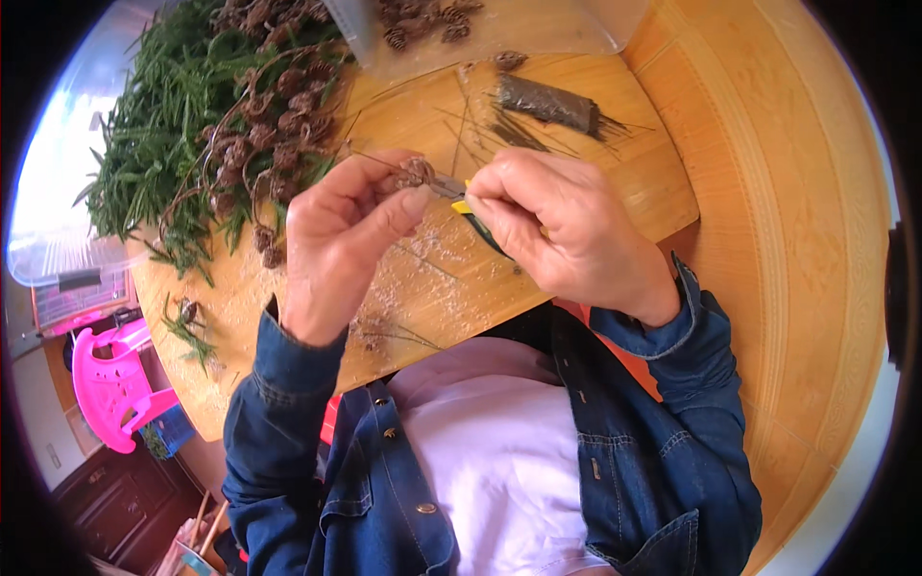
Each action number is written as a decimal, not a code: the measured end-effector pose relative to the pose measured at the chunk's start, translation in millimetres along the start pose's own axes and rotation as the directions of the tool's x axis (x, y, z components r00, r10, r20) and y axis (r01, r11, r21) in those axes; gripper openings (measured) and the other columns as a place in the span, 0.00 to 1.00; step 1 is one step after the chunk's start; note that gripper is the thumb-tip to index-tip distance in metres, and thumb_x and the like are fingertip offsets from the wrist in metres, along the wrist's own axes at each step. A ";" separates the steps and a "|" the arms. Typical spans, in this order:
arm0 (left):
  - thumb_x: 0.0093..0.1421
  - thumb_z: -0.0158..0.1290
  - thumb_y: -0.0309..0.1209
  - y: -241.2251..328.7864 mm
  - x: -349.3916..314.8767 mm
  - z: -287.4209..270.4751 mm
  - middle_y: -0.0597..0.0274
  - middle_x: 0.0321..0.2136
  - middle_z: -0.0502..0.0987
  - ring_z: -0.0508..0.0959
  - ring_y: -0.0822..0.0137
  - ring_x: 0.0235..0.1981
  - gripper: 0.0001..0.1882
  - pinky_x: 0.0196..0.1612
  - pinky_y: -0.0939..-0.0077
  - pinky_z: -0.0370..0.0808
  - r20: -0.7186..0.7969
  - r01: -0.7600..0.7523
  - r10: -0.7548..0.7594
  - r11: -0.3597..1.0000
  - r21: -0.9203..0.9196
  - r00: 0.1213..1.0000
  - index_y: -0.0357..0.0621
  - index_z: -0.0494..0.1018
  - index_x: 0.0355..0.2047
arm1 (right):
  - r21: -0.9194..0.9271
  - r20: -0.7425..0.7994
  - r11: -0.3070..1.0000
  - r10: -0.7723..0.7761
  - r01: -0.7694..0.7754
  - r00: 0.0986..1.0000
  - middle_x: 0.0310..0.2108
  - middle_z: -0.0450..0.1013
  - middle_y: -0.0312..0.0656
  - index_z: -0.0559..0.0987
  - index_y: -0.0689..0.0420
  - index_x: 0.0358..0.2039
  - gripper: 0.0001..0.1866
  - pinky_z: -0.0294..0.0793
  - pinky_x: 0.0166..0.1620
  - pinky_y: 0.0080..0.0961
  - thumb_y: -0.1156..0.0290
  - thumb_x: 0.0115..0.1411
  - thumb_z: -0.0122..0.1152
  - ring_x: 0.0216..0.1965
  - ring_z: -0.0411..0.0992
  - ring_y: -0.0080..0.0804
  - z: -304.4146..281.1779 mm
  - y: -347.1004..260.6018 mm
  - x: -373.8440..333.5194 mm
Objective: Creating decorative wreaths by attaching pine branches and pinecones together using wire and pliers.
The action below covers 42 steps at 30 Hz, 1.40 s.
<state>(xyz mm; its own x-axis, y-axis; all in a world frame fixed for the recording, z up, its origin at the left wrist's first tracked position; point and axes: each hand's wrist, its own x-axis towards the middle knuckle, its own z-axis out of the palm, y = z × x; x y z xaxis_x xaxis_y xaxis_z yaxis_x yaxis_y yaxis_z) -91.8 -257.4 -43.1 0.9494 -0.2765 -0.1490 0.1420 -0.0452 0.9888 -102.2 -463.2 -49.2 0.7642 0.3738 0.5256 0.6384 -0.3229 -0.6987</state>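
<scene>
Between the thumb and fingers of my left hand point(348, 226) is a small brown pine cone point(415, 173), with a thin dark wire sticking out on its far side. My right hand point(567, 216) is closed around pliers point(459, 197) with yellow and dark handles. The metal jaws reach to the pine cone's right side; whether they grip a wire there is too small to tell. Both hands are above the wooden table point(499, 288). Beyond my right hand lies a dark wrapped bundle of wires point(547, 104), with several loose wires around it.
Green artificial fir sprigs point(173, 125) and many wired pine cones point(288, 125) are heaped at the left. A clear plastic bin point(567, 38) holding more cones stands at the far edge. Pale crumbs litter the tabletop. A pink plastic chair point(110, 384) is at the lower left.
</scene>
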 end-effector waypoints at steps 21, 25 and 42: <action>0.53 0.58 0.15 -16.7 -47.9 1.8 0.67 0.33 0.70 0.72 0.79 0.35 0.18 0.39 0.86 0.71 -0.179 -0.291 0.300 0.954 0.072 0.937 0.33 0.72 0.45 | -0.001 0.030 1.000 -0.028 0.029 0.999 0.19 0.64 0.43 0.72 0.63 0.30 0.08 0.63 0.22 0.28 0.86 0.50 0.59 0.18 0.66 0.37 26.4 -33.7 1.1; 0.53 0.58 0.16 -18.6 -49.0 2.9 0.67 0.33 0.71 0.72 0.79 0.34 0.18 0.39 0.86 0.71 -0.191 -0.257 0.260 0.966 0.043 0.947 0.32 0.72 0.45 | 0.001 0.027 0.999 -0.033 0.033 0.999 0.19 0.64 0.42 0.72 0.63 0.30 0.08 0.63 0.22 0.28 0.86 0.50 0.59 0.18 0.66 0.37 26.7 -33.3 0.0; 0.56 0.57 0.17 -20.9 -53.2 -3.1 0.65 0.41 0.73 0.72 0.79 0.38 0.17 0.44 0.87 0.68 -0.039 0.003 -0.015 0.952 -0.305 0.999 0.29 0.72 0.47 | -0.200 0.025 0.971 -0.126 0.129 0.992 0.21 0.66 0.46 0.73 0.64 0.30 0.13 0.68 0.22 0.31 0.87 0.41 0.61 0.20 0.69 0.42 27.9 -21.3 -8.5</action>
<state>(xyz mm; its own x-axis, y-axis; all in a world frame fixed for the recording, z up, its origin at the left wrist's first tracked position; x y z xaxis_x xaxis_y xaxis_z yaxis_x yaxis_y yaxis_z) -144.4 -238.8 -55.9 0.9574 -0.2379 -0.1639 0.2233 0.2494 0.9423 -124.8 -435.2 -52.3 0.6748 0.4336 0.5971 0.7369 -0.4390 -0.5140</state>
